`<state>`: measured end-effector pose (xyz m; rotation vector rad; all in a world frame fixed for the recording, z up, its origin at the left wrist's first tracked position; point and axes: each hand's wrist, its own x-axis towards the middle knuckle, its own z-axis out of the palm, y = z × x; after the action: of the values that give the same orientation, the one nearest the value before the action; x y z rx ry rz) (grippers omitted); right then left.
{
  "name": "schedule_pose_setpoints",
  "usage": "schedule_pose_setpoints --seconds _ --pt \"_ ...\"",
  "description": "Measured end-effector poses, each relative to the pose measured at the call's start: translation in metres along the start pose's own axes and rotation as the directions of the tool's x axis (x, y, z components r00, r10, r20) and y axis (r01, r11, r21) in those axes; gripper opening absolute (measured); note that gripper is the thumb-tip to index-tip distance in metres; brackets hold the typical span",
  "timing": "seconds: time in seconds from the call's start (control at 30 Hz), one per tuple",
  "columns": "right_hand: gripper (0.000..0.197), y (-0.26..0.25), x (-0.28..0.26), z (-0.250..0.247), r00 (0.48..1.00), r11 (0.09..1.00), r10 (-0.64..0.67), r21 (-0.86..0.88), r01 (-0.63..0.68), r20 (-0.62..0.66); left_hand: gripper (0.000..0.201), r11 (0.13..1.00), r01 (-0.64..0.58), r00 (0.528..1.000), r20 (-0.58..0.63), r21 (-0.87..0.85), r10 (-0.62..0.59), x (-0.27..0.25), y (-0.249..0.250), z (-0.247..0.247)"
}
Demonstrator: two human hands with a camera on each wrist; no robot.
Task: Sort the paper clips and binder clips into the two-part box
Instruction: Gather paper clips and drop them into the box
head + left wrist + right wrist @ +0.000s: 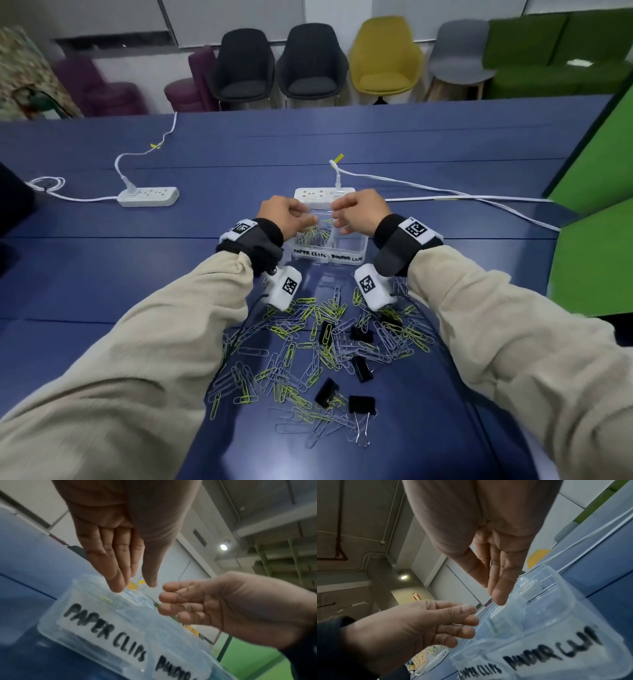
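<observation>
A clear two-part box stands mid-table, labelled "PAPER CLIPS" on the left and binder clips on the right. Silver and yellow paper clips fill its left part; I see nothing in the right part. My left hand hovers over the left part, fingers straight and pointing down, holding nothing visible. My right hand hovers just above the divider, fingers relaxed, with nothing visible in it. Nearer me lies a loose pile of paper clips with several black binder clips in it.
One white power strip sits right behind the box and another lies at the left, each trailing a white cable. Chairs line the far side of the blue table. A green partition stands at the right.
</observation>
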<state>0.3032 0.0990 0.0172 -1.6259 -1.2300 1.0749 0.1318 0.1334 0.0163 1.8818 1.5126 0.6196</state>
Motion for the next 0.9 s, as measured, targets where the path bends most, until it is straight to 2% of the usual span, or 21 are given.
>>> schedule_pose_setpoints --seconds 0.07,0.1,0.17,0.2,0.3,0.33,0.4,0.47,0.53,0.6,0.7,0.8,0.9 --pt "0.012 -0.002 -0.009 -0.002 0.999 0.998 -0.040 -0.049 0.040 0.003 0.036 0.998 -0.008 0.999 -0.031 -0.056 0.007 -0.006 -0.003 -0.006" --pt "0.011 -0.004 -0.015 -0.002 0.998 0.994 -0.060 -0.092 0.062 0.030 0.034 0.999 -0.029 0.998 -0.062 -0.025 0.027 -0.011 -0.005 -0.011" --pt "0.013 -0.007 -0.027 0.002 0.983 0.967 -0.108 -0.214 0.138 0.145 0.027 0.991 -0.071 0.991 -0.101 0.117 0.083 -0.027 -0.012 -0.025" --pt "0.015 -0.007 -0.033 0.006 0.967 0.931 -0.140 -0.303 0.201 0.213 0.023 0.974 -0.086 0.991 -0.082 0.211 0.106 -0.038 -0.017 -0.034" --pt "0.019 -0.006 -0.053 0.022 0.882 0.699 -0.229 -0.561 0.443 0.412 0.018 0.868 -0.131 0.989 0.118 0.478 0.084 -0.074 -0.033 -0.053" --pt "0.020 -0.006 -0.059 0.028 0.848 0.621 -0.249 -0.596 0.510 0.467 0.017 0.838 -0.150 0.980 0.189 0.524 0.058 -0.085 -0.040 -0.056" --pt "0.021 -0.009 -0.066 0.038 0.807 0.539 -0.261 -0.613 0.577 0.530 0.018 0.802 -0.175 0.964 0.264 0.571 0.023 -0.100 -0.054 -0.058" --pt "0.029 -0.015 -0.068 0.048 0.794 0.497 -0.226 -0.635 0.592 0.564 0.022 0.794 -0.145 0.965 0.261 0.590 -0.017 -0.106 -0.065 -0.060" --pt "0.043 -0.019 -0.069 0.059 0.779 0.419 -0.137 -0.677 0.605 0.612 0.024 0.788 -0.106 0.970 0.239 0.606 -0.053 -0.110 -0.069 -0.064" --pt "0.057 -0.020 -0.070 0.072 0.737 0.298 -0.047 -0.695 0.655 0.674 0.027 0.783 -0.091 0.976 0.213 0.615 -0.054 -0.115 -0.069 -0.072" --pt "0.062 -0.018 -0.071 0.087 0.669 0.152 0.049 -0.668 0.729 0.741 0.023 0.771 -0.082 0.984 0.173 0.632 -0.037 -0.123 -0.074 -0.085" --pt "0.069 -0.014 -0.078 0.092 0.663 0.100 0.110 -0.672 0.734 0.741 0.023 0.776 -0.053 0.985 0.162 0.629 -0.064 -0.140 -0.081 -0.095" --pt "0.072 -0.005 -0.088 0.091 0.665 0.153 0.076 -0.668 0.728 0.743 0.029 0.769 -0.035 0.975 0.189 0.638 -0.113 -0.158 -0.092 -0.101"
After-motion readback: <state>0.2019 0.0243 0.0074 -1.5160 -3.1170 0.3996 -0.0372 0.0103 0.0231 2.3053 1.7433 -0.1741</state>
